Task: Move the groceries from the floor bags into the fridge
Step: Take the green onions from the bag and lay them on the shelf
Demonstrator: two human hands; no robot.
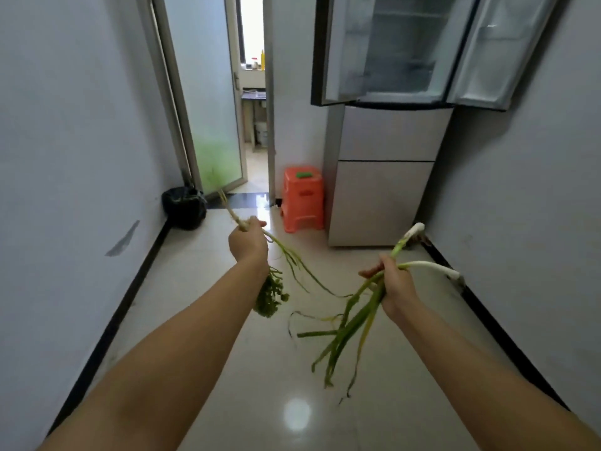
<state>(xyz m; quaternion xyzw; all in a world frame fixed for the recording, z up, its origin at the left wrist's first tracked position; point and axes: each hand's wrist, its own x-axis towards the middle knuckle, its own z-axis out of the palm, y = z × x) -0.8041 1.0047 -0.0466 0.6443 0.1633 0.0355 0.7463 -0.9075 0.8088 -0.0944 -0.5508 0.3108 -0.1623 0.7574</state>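
A: Left hand (247,244)?
B: Grip curled tight round a thin herb bunch (270,296), roots poking up past the thumb, leafy end hanging below the wrist. A few long stringy stems trail off to the right.

A: Right hand (395,281)?
B: Grip pinched round the spring onions (357,315), approx mid-stalk. White bulb ends stick up & right, green tops droop down toward the floor (227,369), some yellowed.

A: Hands touching?
B: No, apart. Both held out in front, above glossy tile floor; herb's trailing stems reach near the onion tops, can't tell if they touch.

A: Fridge?
B: Fridge (387,177) straight ahead against the right wall. Both upper doors swung open, shelves inside look pale, contents too blurred to tell. Lower drawers closed. Veg is well short of it, still in hand.

A: Anything else round there?
B: Orange stool (302,198) just left of the fridge, w/ a small green thing on top. Black bin (184,206) in the left corner beside a frosted glass door (208,92); doorway between them opens to another room.
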